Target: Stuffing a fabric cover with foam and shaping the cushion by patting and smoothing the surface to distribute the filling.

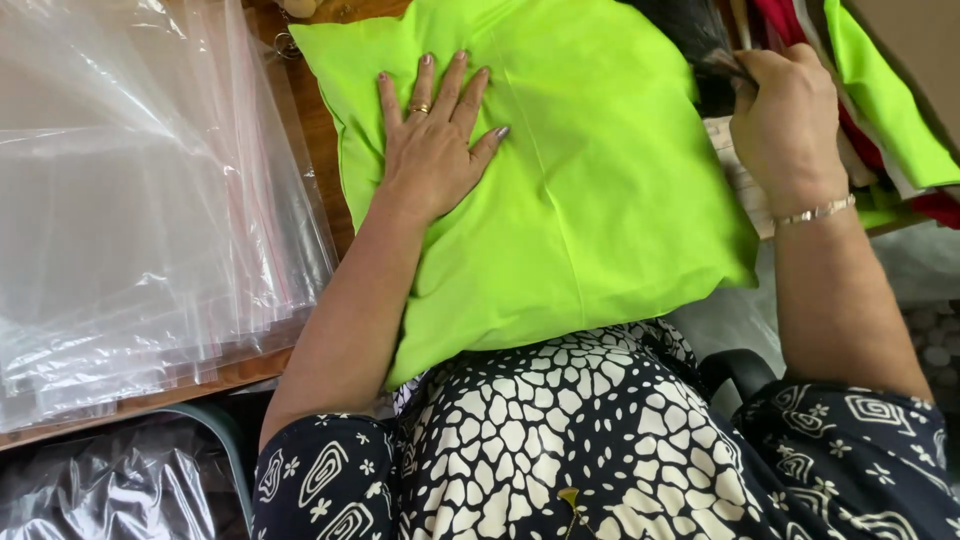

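A bright lime-green cushion lies across the wooden table and over my lap. My left hand rests flat on its upper left part, fingers spread, a ring on one finger. My right hand, with a thin bracelet at the wrist, is closed on a dark piece of fabric at the cushion's upper right edge. What lies under that dark fabric is hidden.
A thick stack of clear zip-top plastic bags covers the table's left side. A heap of red and green cloth sits at the far right. The wooden table edge runs along the lower left; more plastic lies below it.
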